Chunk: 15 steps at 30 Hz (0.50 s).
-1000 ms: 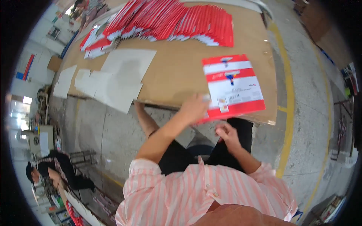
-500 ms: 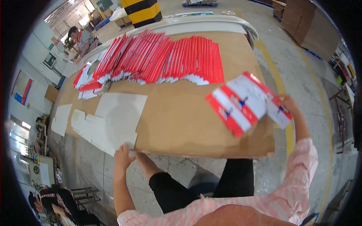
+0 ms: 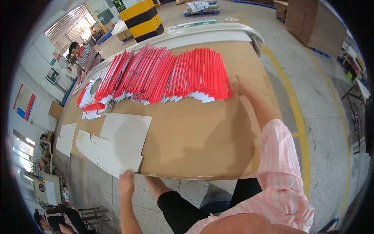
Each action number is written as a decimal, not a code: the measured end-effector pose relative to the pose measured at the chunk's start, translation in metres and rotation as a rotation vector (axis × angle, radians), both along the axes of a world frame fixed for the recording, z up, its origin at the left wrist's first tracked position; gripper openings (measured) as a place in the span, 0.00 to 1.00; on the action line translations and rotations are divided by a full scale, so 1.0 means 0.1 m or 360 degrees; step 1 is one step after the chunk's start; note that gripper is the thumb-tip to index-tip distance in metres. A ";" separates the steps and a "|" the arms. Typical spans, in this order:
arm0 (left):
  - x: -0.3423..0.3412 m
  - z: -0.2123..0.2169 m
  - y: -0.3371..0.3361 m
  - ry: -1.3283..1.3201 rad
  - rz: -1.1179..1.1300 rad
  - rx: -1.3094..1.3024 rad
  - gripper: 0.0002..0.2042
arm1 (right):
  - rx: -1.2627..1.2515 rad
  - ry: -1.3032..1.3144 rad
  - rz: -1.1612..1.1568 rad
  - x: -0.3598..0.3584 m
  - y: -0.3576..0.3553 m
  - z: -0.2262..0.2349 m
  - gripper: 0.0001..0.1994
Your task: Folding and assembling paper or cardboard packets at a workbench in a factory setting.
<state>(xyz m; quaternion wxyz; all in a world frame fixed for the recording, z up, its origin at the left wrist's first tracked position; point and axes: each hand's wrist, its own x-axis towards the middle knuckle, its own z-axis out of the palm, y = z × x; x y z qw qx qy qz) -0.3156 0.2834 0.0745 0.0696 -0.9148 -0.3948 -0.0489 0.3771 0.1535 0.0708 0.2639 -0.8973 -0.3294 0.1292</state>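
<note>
A long row of red-and-white flat folded cartons [image 3: 200,74] stands on edge, leaning, along the far part of the cardboard-covered table [image 3: 194,144]. At the row's right end is my right hand [image 3: 240,85], fingers stretched out beside the last carton; whether they touch it is hard to see. My left hand [image 3: 127,182] is closed at the table's front edge, on the near corner of a white cardboard sheet [image 3: 126,136]. Its fingertips are partly hidden.
Another white cardboard piece [image 3: 66,138] lies at the table's left. A tape roll [image 3: 94,86] sits beside the row's left end. Across the table's far left, a person in stripes [image 3: 83,58] works; another person [image 3: 64,218] is at lower left. A yellow-black pillar [image 3: 142,21] stands behind.
My right hand has moved left and away from me to the row's end; the red-and-white carton it held in the air is now at the row. My left hand stays at the white sheet.
</note>
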 end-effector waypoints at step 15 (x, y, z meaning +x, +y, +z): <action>1.61 1.49 -1.96 -0.0325 -0.1301 -0.1362 0.26 | 0.0864 -0.0689 0.1116 -3.40 -2.44 0.64 0.28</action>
